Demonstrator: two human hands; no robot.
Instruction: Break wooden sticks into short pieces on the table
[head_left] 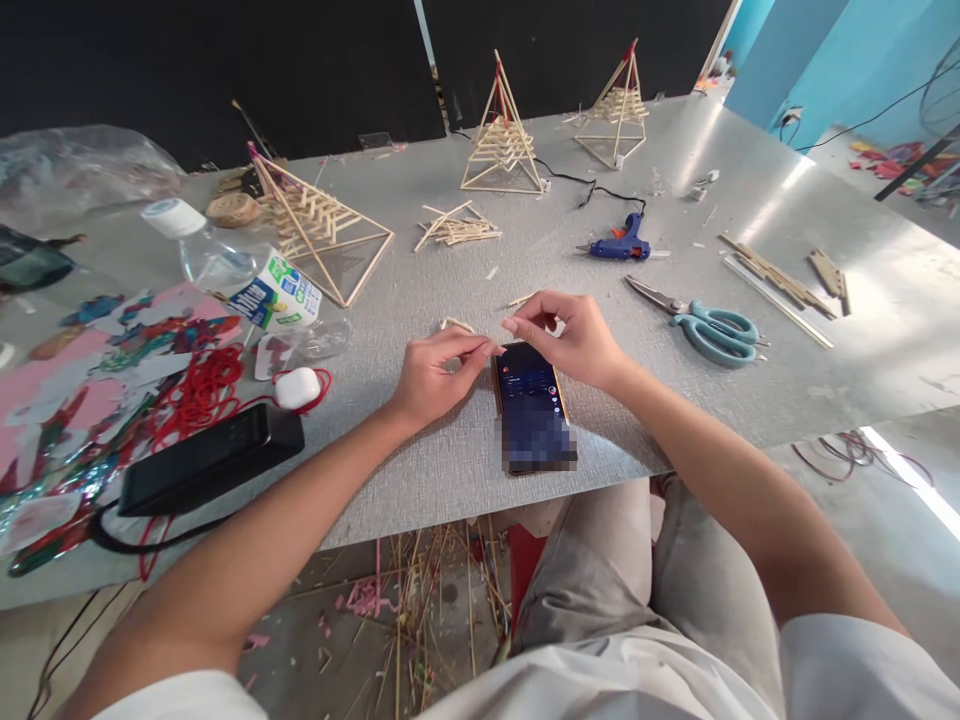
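My left hand (439, 378) is closed in a pinch just above the top left corner of a phone (529, 400). Close to it, my right hand (574, 338) has thumb and forefinger drawn together over the phone's top edge. Whatever either set of fingertips holds is too small to make out. A short bent piece of wooden sticks (457, 325) shows just behind my left hand. Beyond my right fingers lies a short loose stick (519, 300). The phone lies flat, screen up and lit, its lower part blurred.
Wooden stick pyramids (501, 150) stand at the back, above a stick pile (461, 228). A blue glue gun (621, 240) and scissors (712, 328) lie right. Left are a tilted plastic bottle (255, 280), red string (206, 385), a white earbud case (298, 388) and a black power bank (214, 460).
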